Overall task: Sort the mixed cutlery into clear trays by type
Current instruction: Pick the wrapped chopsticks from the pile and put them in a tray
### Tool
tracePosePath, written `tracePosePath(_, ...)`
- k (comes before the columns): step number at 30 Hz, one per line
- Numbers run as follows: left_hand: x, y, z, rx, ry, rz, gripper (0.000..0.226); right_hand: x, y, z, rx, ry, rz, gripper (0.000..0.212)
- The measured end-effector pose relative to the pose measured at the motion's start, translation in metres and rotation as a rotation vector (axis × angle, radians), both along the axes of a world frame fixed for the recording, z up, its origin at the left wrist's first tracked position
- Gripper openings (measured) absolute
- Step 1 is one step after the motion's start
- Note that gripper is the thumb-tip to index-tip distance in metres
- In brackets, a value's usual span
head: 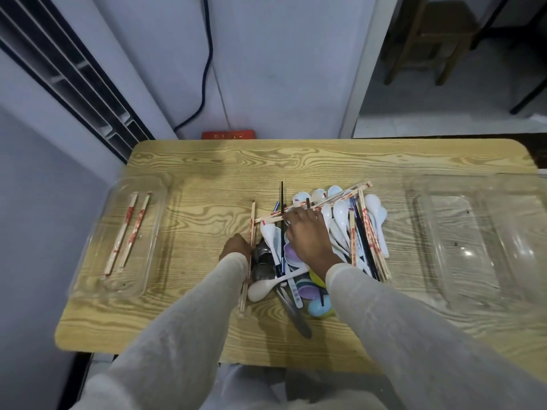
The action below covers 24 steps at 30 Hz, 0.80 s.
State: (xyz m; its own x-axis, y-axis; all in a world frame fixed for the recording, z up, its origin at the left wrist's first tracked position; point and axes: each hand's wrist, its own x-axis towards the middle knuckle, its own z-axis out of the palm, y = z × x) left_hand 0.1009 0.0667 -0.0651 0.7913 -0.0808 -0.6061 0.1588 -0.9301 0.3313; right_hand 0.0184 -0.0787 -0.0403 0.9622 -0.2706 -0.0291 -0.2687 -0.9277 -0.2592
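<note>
At nine o'clock on the worktop (207, 179), the clear left tray (149, 250) holds two paper-sleeved chopsticks (134, 231), their long axes running roughly from one to seven. At three o'clock sits the clear right tray (444, 232). Between them lies the cutlery pile (340, 220): white and pastel spoons, metal pieces, dark and sleeved chopsticks. The right hand (310, 235) has a narrow grip, pinching a sleeved pair (272, 216), pale with red print, that lies from eight to two. The left hand (235, 247), at the pile's nine o'clock edge, seems to hold an upright chopstick (252, 220) pointing to twelve. Its fingers are hidden.
</note>
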Motion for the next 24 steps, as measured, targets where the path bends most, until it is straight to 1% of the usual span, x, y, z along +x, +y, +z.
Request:
tracePosePath(3,0.003,-0.001,-0.001,-0.003,0.044,0.003,0.031,0.005,0.005,0.001,-0.001,-0.026,0.007,0.033)
tracePosePath(6,0.006,-0.004,0.002,-0.003,0.061,0.005,0.032,0.005,0.009,-0.001,-0.012,-0.012,-0.004,0.03)
tracePosePath(10,0.01,-0.002,0.006,-0.035,0.037,0.006,0.035,0.002,0.018,-0.003,-0.023,-0.006,-0.015,0.03)
tracePosePath(13,0.015,0.009,0.01,-0.086,-0.021,0.031,0.023,0.001,0.033,-0.003,0.028,-0.004,-0.057,0.03)
tracePosePath(15,0.02,0.02,0.013,-0.134,-0.056,0.071,0.019,0.0,0.05,-0.005,0.083,0.041,-0.057,0.032)
tracePosePath(17,0.027,0.033,0.017,-0.159,-0.086,0.084,0.023,-0.001,0.073,-0.008,0.133,0.072,-0.052,0.031)
tracePosePath(20,0.035,0.049,0.023,-0.163,-0.108,0.077,0.026,0.0,0.106,-0.018,0.255,0.106,-0.106,0.027)
tracePosePath(22,0.038,0.06,0.026,-0.168,-0.108,0.074,0.026,0.003,0.126,-0.023,0.247,0.161,-0.15,0.023)
tracePosePath(24,0.041,0.07,0.028,-0.18,-0.118,0.045,0.027,0.007,0.141,-0.025,0.19,0.261,-0.18,0.023)
